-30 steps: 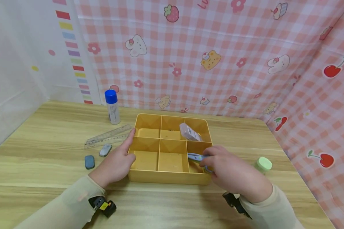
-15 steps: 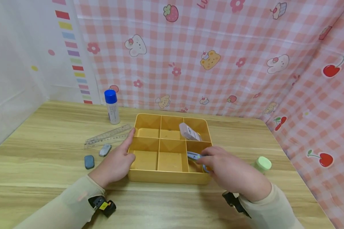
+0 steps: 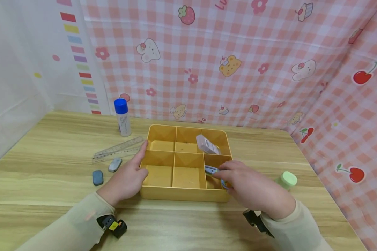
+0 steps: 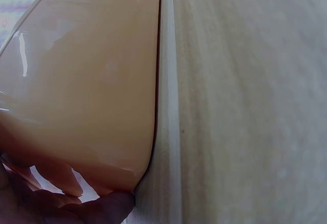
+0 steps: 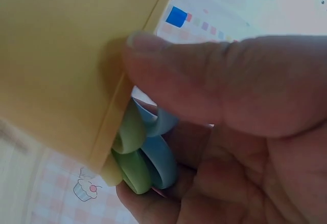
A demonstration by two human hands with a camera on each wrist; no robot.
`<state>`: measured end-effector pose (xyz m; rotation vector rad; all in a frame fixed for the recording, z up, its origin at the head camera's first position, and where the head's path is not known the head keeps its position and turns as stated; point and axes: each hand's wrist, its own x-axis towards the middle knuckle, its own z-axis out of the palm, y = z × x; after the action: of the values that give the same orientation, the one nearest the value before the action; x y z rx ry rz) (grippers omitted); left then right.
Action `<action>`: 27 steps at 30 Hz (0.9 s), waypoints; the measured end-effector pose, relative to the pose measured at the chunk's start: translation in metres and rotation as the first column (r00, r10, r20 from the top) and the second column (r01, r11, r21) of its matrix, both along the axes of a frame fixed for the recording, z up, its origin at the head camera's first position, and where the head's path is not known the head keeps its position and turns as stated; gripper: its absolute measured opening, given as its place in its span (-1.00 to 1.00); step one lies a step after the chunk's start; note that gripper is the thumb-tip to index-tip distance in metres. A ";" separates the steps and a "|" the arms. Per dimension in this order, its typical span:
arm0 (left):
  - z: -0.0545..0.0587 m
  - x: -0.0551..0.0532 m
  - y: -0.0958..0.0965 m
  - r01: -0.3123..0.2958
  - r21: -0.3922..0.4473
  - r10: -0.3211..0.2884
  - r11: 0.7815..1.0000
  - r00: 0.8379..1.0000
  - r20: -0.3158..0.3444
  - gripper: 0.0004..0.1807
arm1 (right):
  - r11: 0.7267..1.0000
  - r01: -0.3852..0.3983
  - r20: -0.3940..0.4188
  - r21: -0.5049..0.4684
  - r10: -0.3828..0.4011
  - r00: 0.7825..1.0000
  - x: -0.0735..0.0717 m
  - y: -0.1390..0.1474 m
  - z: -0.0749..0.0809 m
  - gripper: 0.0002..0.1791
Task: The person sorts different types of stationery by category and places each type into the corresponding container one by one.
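Note:
A yellow six-compartment organizer box [image 3: 185, 194] stands on the table. My left hand [image 3: 127, 181] rests against its left side, index finger stretched along the wall; the left wrist view shows fingertips [image 4: 110, 206] touching that wall. My right hand [image 3: 248, 184] reaches over the front right compartment and holds scissors [image 3: 211, 170] lying partly inside it. Their blue and green handle loops [image 5: 135, 170] show in the right wrist view, between the thumb at the box rim and the fingers behind. Part of the scissors is hidden by the hand. A clear-and-white plastic case [image 3: 208, 144] leans in the back right compartment.
Left of the box lie clear rulers [image 3: 117, 150], a grey eraser-like piece [image 3: 115, 165] and a dark blue one [image 3: 97, 177]. A blue-capped bottle or glue stick [image 3: 123, 116] stands behind them. A light green capped item [image 3: 288, 179] is on the right, beside the right forearm.
My right hand has shifted slightly left over the front right compartment, its index finger sliding further along the scissors. My left hand stays against the box.

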<state>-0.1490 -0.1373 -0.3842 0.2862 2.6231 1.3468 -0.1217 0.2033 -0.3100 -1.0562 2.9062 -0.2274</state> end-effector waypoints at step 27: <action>0.000 0.000 0.001 0.000 0.005 0.000 1.000 1.000 -0.001 -0.13 | 0.999 0.014 0.144 0.051 -0.021 0.989 -0.001 0.001 -0.007 -0.41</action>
<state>-0.1492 -0.1366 -0.3842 0.2874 2.6216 1.3535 -0.1232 0.2041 -0.3168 -0.9640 2.7783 -0.2210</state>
